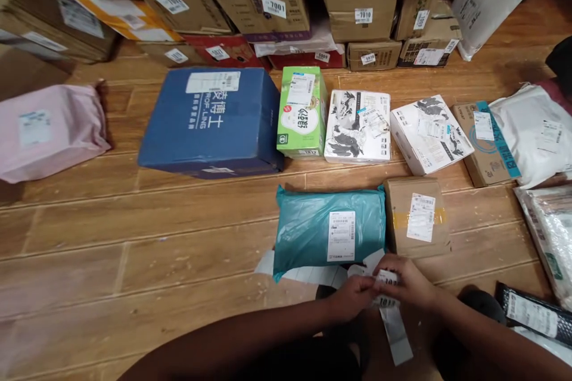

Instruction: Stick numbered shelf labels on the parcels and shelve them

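Both of my hands meet low in the view, just in front of a teal plastic parcel (308, 226) and a taped brown carton (402, 238). My left hand (353, 297) pinches a strip of white number labels (386, 302) from one side. On the other side, the fingers of my right hand (409, 281) are closed on the same strip. Printed digits show between the hands, partly covered by fingers. One end of the strip dangles below them. A pale length of backing paper (313, 275) trails left along the floor, partly hidden by the teal parcel.
Behind stand a blue box (210, 125), a green box (302, 119), two white patterned boxes (357, 137) and a narrow brown box (482, 155). Numbered cartons (259, 0) are stacked at the back. A pink bag (58, 131) lies left; bagged parcels (536, 125) crowd the right.
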Available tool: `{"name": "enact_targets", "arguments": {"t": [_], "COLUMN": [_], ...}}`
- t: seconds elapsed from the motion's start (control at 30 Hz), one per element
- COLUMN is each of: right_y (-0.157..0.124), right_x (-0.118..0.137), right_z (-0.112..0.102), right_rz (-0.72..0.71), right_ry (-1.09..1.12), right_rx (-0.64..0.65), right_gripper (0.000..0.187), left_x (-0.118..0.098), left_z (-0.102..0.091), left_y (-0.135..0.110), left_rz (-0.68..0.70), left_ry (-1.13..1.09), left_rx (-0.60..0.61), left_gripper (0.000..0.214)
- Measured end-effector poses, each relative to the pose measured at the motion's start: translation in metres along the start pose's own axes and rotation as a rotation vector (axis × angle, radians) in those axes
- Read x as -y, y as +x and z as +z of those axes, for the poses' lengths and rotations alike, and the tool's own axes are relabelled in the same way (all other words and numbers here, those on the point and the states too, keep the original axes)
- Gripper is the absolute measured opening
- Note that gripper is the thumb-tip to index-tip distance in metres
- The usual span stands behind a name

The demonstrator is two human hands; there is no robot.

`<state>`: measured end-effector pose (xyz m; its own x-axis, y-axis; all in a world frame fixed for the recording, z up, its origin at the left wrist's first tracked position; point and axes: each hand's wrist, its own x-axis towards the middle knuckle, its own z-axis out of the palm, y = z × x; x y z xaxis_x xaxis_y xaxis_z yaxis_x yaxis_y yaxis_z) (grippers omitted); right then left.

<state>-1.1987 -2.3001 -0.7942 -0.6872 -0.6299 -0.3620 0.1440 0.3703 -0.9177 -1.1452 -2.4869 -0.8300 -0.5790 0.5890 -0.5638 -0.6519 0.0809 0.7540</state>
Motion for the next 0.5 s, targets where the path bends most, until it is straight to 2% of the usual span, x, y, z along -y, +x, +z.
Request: {"name": "enact_targets", "arguments": {"t": [0.07,0.17,0.33,0.5], "right_y": [-0.003,-0.003,0.009,0.015], "right_x": [-0.01,-0.018,-0.019,-0.021], "right_z": [-0.002,-0.005,-0.006,-0.005], "right_rz": [0.053,0.136,0.172,0.213], "right_ry": [0.07,0.23,0.332,0.424], "right_rx": [-0.12,-0.176,-0.22,-0.334], "right_gripper": [0.035,0.037,0.037,0.039], "left_x": [-0.002,-0.007,-0.02,-0.025], "left_z": [-0.001,-0.005,-0.012,-0.014], "left_y": [-0.001,-0.001,0.006,0.012], "left_rz": [0.062,0.094,0.094,0.035], "left_ry": [-0.071,-0.154,-0.231,-0.21], "left_rx": [-0.092,-0.234,-0.356,-0.412], "left_gripper": [0.074,0.071,0.057,0.057]}}
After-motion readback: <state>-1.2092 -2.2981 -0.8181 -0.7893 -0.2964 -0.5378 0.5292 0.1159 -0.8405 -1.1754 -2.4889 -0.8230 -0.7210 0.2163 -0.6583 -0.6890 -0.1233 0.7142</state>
